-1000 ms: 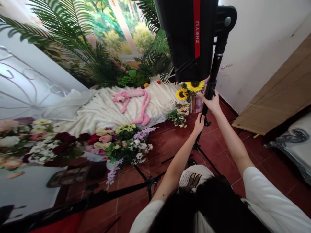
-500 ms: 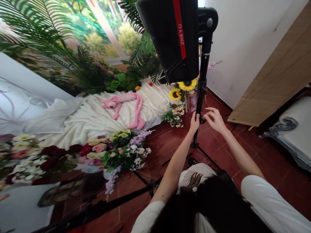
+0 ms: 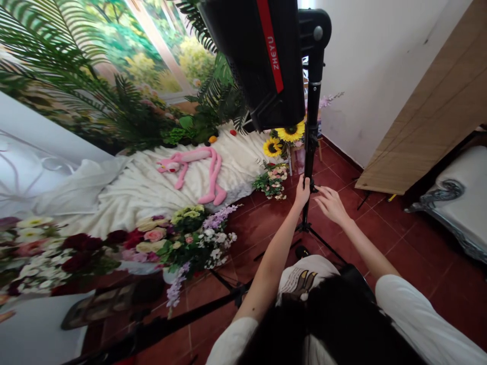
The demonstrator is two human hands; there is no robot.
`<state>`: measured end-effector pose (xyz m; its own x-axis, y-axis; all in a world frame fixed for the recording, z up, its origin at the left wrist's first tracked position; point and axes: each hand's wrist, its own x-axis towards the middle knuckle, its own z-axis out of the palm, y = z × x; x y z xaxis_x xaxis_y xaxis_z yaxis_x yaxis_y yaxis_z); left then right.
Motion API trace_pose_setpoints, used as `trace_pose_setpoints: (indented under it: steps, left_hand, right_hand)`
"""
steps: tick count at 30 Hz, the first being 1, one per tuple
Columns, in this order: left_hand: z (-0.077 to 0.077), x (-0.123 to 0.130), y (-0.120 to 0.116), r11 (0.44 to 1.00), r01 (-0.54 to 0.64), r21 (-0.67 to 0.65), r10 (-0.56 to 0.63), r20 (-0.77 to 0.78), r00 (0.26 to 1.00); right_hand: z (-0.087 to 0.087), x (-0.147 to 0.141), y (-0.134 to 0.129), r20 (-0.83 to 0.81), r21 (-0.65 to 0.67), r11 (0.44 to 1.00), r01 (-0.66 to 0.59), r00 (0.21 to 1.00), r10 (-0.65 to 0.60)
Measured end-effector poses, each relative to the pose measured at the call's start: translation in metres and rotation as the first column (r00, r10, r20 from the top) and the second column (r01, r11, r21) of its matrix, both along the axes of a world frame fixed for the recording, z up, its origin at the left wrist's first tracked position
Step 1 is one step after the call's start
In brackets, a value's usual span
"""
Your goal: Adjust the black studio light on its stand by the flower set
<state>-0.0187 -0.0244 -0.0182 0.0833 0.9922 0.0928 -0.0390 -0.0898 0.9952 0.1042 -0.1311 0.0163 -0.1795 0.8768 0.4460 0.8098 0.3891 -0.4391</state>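
In front of me stands a black light stand (image 3: 313,104) with a large black studio light (image 3: 251,61) on top, a red stripe reading ZHEYU along its side. My left hand (image 3: 303,192) is wrapped round the stand's pole at its lower section. Just right of it, a small black knob (image 3: 313,187) juts out from the pole. My right hand (image 3: 331,205) is beside this knob with fingers stretched and apart. Its fingertips reach the knob's edge; whether they touch it I cannot tell. The stand's legs spread over the red tiles below.
Left of the stand, a pink plush toy (image 3: 213,175) lies on a white draped cloth (image 3: 133,187). Artificial flowers (image 3: 155,235) line the cloth's near edge. Another black stand (image 3: 182,317) crosses the lower left. A beige panel (image 3: 414,121) and an ornate white seat (image 3: 467,192) are at right.
My right hand has come down and its fingers have straightened toward the knob. My left hand keeps its grip on the pole. The view has shifted slightly.
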Motion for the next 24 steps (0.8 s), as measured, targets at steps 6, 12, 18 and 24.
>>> trace_pose_setpoints:
  steps: [6, 12, 18, 24]
  left_hand:
    - [-0.002, -0.001, 0.000, 0.999, 0.024, 0.033, -0.024, -0.004, 1.000]
    - [0.005, -0.001, -0.003, 1.000, 0.004, -0.024, -0.004, -0.004, 1.000]
    - [0.005, -0.002, -0.002, 0.999, 0.034, 0.008, -0.034, -0.009, 0.999]
    - [0.001, -0.002, -0.001, 0.999, 0.026, 0.026, -0.026, 0.007, 1.000]
  right_hand:
    - [-0.013, -0.005, 0.003, -0.199, -0.017, 0.998, 0.065, 0.978, -0.067]
    - [-0.026, -0.015, 0.019, -0.665, -0.206, 0.977, 0.059, 0.724, -0.184]
    - [-0.014, -0.015, 0.011, -0.645, -0.186, 0.978, 0.093, 0.739, -0.193]
    - [-0.008, -0.010, 0.000, -0.220, -0.024, 0.996, 0.082, 0.972, -0.085]
